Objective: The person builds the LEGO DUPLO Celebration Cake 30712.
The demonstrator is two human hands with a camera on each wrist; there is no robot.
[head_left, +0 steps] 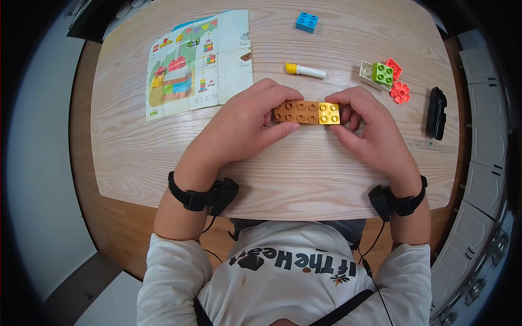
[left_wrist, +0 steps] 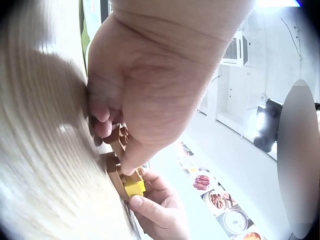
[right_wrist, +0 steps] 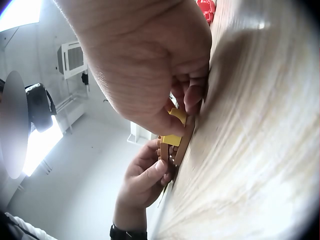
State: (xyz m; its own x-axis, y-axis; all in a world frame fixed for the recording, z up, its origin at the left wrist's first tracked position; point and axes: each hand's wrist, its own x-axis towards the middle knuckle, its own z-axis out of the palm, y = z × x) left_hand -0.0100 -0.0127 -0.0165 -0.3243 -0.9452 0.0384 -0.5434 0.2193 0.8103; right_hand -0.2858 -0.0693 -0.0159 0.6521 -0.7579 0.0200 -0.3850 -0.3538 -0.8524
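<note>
A brown toy brick (head_left: 297, 113) with two rows of studs lies in front of the person, end to end with a yellow four-stud brick (head_left: 329, 113). The left hand (head_left: 239, 122) pinches the brown brick between thumb and fingers. Thumb and forefinger of the right hand (head_left: 371, 124) grip the yellow brick, the other fingers curled beneath. In the left wrist view, a lower brown piece (left_wrist: 116, 176) shows close to the table, under the yellow brick (left_wrist: 134, 188). The right wrist view also has brown beneath the yellow one. Fingers hide part of the stack.
A creased instruction sheet (head_left: 234, 60) spreads at the left. Farther back are a blue brick (head_left: 307, 23) and a white stick (head_left: 311, 72) with a yellow end. To the right lie a green brick (head_left: 383, 74), a white piece (head_left: 367, 71), a red flower (head_left: 400, 92) and a black case (head_left: 436, 114).
</note>
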